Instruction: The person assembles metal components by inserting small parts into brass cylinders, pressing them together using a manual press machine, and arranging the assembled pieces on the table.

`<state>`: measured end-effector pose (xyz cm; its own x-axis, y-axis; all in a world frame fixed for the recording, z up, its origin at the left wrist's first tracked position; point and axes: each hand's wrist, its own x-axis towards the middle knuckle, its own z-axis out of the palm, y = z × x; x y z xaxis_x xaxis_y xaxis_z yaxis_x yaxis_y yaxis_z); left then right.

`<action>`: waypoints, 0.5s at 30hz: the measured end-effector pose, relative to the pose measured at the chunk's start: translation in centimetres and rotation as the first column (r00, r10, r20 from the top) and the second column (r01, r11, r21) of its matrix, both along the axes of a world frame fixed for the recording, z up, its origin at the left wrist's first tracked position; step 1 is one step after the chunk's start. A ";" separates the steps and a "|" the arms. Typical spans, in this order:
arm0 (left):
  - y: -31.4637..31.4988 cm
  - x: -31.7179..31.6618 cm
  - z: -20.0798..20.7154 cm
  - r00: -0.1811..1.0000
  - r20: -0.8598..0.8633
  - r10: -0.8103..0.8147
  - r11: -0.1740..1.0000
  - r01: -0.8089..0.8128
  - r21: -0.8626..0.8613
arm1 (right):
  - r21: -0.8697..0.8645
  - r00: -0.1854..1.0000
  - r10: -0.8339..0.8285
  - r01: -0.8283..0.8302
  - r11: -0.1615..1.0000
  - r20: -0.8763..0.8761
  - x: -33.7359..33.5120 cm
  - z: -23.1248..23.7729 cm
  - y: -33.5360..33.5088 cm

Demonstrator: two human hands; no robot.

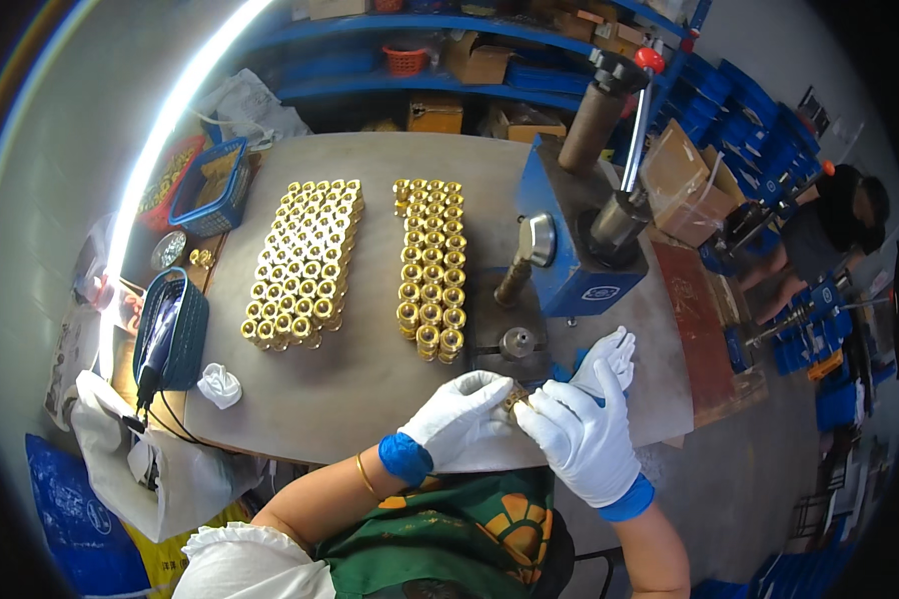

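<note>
Evidently, the left hand (pixel 459 411) and right hand (pixel 583 439), both gloved in white, pinch a small brass-coloured fitting (pixel 515 398) between their fingertips, near the counter's (pixel 360 404) front edge, just before the blue press (pixel 574 235). Fingers hide much of it. Like the gold-coloured pieces in the 2 blocks (pixel 305 265) (pixel 432 255), it appears to be rigid metal: probably light enough for fingertips and hard to crush, yet smooth and apt to slip against cloth. Gripping around its outer wall seems surest.
</note>
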<state>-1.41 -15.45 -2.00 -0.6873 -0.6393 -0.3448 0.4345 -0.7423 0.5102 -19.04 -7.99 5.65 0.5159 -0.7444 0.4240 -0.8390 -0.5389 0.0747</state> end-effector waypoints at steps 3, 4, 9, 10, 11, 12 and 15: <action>-0.2 1.0 0.0 0.991 0.120 0.052 0.996 -0.042 -0.078 | -0.105 0.999 0.016 -0.010 0.994 0.048 0.4 -1.6 -0.4; -0.1 1.3 0.1 0.981 0.153 0.115 0.981 -0.088 -0.175 | 0.340 0.820 -0.287 0.121 0.932 0.495 0.9 -2.2 -0.2; -0.2 3.3 1.1 0.917 0.252 0.309 0.879 -0.174 -0.444 | 0.808 0.139 -0.830 -0.362 0.464 0.540 0.8 -6.1 -1.1; -0.3 4.1 1.0 0.892 0.184 0.414 0.770 -0.235 -0.593 | 0.784 0.154 -0.805 -0.388 0.484 0.573 0.8 -6.2 -0.8; -0.4 4.9 0.9 0.859 0.103 0.501 0.631 -0.282 -0.723 | 0.772 0.183 -0.776 -0.378 0.511 0.603 0.4 -6.7 -0.4; -1.4 6.3 0.3 0.707 0.163 0.688 0.304 -0.077 -0.949 | 0.767 0.203 -0.755 -0.346 0.540 0.623 0.0 -7.0 0.2; -3.9 10.6 -0.2 0.308 0.289 0.906 0.166 0.370 -0.914 | 0.764 0.233 -0.737 -0.336 0.551 0.634 -1.4 -7.0 1.7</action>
